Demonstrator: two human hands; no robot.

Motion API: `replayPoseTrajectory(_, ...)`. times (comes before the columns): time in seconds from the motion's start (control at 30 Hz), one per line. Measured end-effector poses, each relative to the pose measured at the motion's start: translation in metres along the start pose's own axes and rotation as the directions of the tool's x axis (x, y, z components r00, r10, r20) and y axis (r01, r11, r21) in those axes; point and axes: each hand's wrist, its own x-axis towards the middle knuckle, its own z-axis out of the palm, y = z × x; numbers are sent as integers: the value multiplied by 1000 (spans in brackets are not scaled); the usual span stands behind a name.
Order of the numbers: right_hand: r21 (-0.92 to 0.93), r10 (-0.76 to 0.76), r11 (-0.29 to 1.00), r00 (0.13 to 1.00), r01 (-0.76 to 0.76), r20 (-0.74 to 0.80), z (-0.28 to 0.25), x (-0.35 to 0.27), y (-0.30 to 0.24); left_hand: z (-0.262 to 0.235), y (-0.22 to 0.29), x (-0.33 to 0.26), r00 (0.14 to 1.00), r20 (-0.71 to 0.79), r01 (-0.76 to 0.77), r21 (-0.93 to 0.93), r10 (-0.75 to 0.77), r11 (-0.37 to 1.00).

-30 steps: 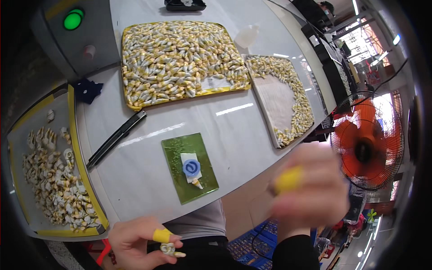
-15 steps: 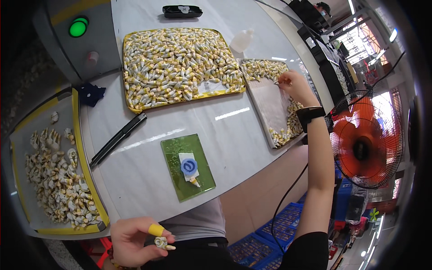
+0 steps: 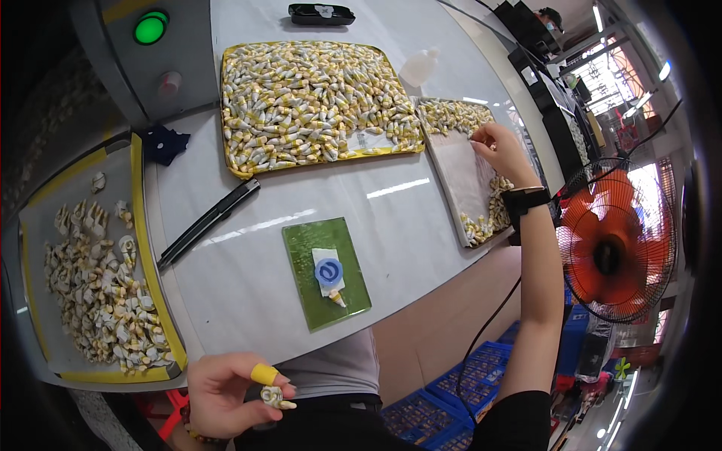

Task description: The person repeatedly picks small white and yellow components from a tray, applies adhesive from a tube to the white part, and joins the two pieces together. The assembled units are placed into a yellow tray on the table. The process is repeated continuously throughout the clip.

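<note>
Furthest left on my feed, a yellow-edged tray (image 3: 120, 173) holds a loose heap of white and yellow pieces (image 3: 105, 293). Just beside that tray's near corner, my left hand (image 3: 235, 395) has a small pale piece (image 3: 272, 395) pinched between thumb and index finger, the gap no wider than the piece itself. Its narrow end sticks out past the fingertips, so I read its long axis as running rightward and slightly down, not up toward the far side of the table. Beyond the table's near edge from that hand lies a green plate (image 3: 299, 259) with a blue round cap (image 3: 329, 272) on it; behind that, a large yellow-rimmed tray full of wrapped cones sits apart from both hands. To the right is the smaller tray (image 3: 464, 180), its bare part left and middle, cones (image 3: 453, 115) along its far end and right side. My right hand (image 3: 502, 154) is over it, near the border between bare liner and cones, wrist toward me, fingertips pointing left. Thumb and fingers are drawn narrow, but I can't tell whether anything sits between them. The relation that counts: the pinched piece lies down and left, well apart from the right hand, which is much the nearer to the smaller tray's cones.
</note>
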Motion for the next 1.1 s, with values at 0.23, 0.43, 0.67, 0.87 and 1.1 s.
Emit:
replayPoseTrajectory(0.23,0,41,999,996,-41,-81,-14,-11,-25,-4,1,-1,1000,10,-9,-18,9,1000)
replayPoseTrajectory(0.43,610,-137,782,990,125,-29,-10,-47,-155,-7,4,-1,1000,18,-15,-22,15,1000)
replayPoseTrajectory(0.67,474,-561,766,812,435,161,8,-84,-230,-9,2,4,992,93,-79,-44,83,996)
replayPoseTrajectory(0.87,300,-627,767,763,568,157,22,-75,-229,-8,0,3,996,29,-81,-54,83,995)
replayPoseTrajectory(1.1,222,-645,765,722,605,251,26,-73,-239,0,5,2,990,-128,-64,-84,53,994)
